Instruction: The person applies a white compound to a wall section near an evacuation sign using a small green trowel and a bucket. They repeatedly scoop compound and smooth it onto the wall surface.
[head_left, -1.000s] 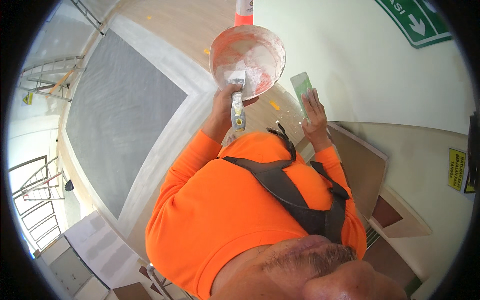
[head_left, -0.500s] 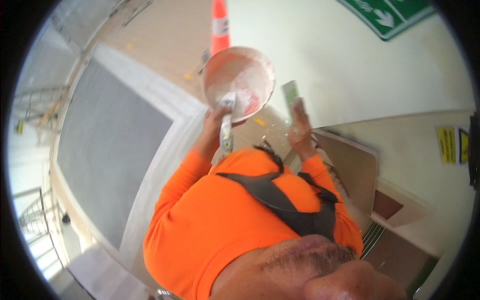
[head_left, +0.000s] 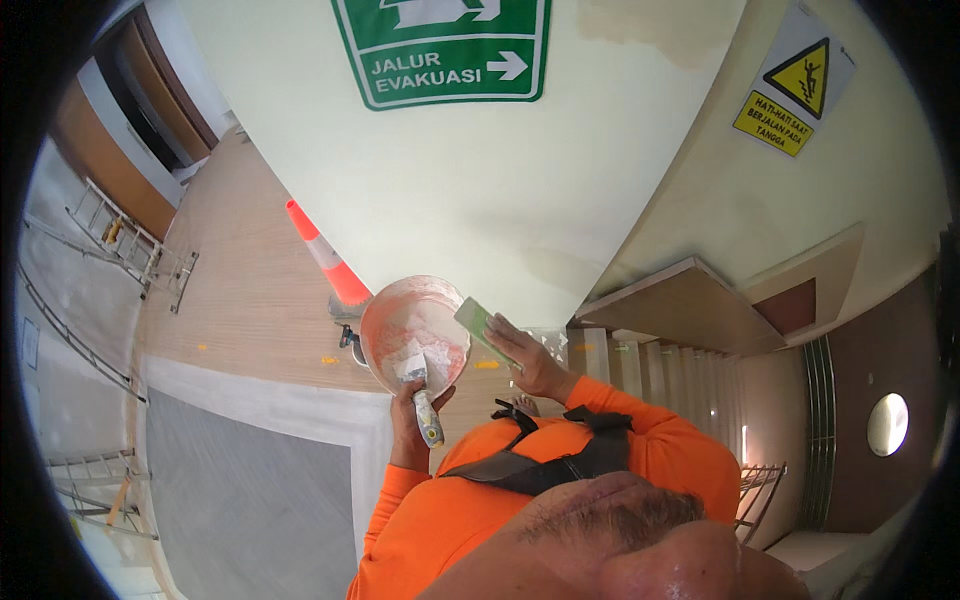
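Observation:
My left hand (head_left: 408, 420) grips the lower side of a round bucket (head_left: 385, 325), whose inner wall is smeared white and pinkish. The same hand pins a putty knife (head_left: 428, 418) against the rim. Its coated blade lies inside the bucket, while the worn handle sticks out towards me. White paste (head_left: 432, 345) clings inside. Just right of the bucket, my right hand (head_left: 525, 362) holds a flat, light green spreader (head_left: 477, 325) near the rim, fingers stretched along it. Part of my left hand's grip is hidden by the bucket.
An orange-and-white traffic cone (head_left: 328, 252) stands beyond the bucket, beside the pale wall corner (head_left: 470, 200). Stairs (head_left: 650, 375) drop away on the right, beside a brown panel (head_left: 680, 300). A ladder (head_left: 120, 235) stands far left. A grey floor area (head_left: 250, 470) lies lower left.
My view has swung right, bringing the wall corner and stairs in. The spreader has come closer to the bucket rim and tilted. My left hand still holds the bucket and putty knife.

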